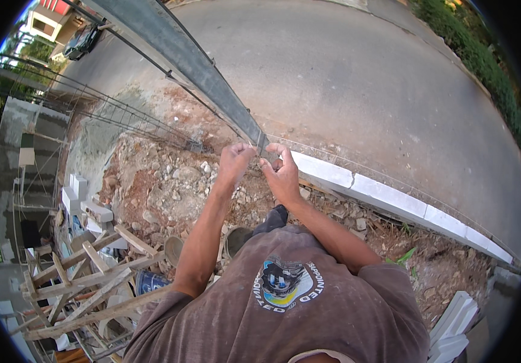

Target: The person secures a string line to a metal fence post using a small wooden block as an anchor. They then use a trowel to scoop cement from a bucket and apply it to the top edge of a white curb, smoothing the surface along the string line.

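Observation:
A long grey metal post (200,78) with dark rods beside it leans from the upper left down to my hands. At its lower end, my left hand (235,163) is closed in a pinch just left of the post, on something thin and too small to name. My right hand (280,175) is at the post's right side, fingers curled and thumb raised toward the other hand; what they grip is unclear. A thin string (381,180) runs rightward above a row of white blocks (387,196).
Rubble ground (157,175) lies below, with buckets (236,242) by my foot. Wooden trestles (85,278), stacked blocks (74,196) and a grey wall (18,163) are left; rebar cages (121,121) lie upper left. A paved road (345,72) runs beyond, with a parked car (82,39).

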A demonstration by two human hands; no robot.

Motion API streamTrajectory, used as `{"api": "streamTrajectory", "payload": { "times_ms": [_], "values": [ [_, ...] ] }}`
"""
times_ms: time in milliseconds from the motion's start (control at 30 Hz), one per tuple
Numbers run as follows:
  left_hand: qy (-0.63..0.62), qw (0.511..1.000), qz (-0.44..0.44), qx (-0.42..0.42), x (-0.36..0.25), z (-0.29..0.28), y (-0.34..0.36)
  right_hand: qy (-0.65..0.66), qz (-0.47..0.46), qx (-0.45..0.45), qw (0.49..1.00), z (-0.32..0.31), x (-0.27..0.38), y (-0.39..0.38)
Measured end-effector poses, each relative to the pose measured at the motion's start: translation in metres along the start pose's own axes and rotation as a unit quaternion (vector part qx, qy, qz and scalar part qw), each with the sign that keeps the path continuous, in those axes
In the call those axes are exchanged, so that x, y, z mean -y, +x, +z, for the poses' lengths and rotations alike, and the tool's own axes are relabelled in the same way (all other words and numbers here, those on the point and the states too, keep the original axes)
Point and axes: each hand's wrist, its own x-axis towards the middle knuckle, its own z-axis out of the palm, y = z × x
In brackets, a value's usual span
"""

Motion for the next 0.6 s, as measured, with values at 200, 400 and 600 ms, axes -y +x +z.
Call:
{"api": "streamTrajectory", "payload": {
  "times_ms": [200, 400, 600],
  "values": [
    [-0.042, 0.998, -0.037, 0.021, -0.010, -0.001, 0.000, 0.050, 0.088, 0.116, 0.988, 0.010, -0.008, 0.023],
    [-0.032, 0.999, -0.005, 0.029, -0.015, -0.005, -0.009, -0.007, 0.052, 0.169, 0.984, -0.005, 0.003, 0.034],
    [0.086, 0.994, 0.057, -0.039, -0.011, -0.012, -0.010, -0.107, -0.049, 0.165, 0.979, -0.019, 0.008, 0.066]
  ]
}}
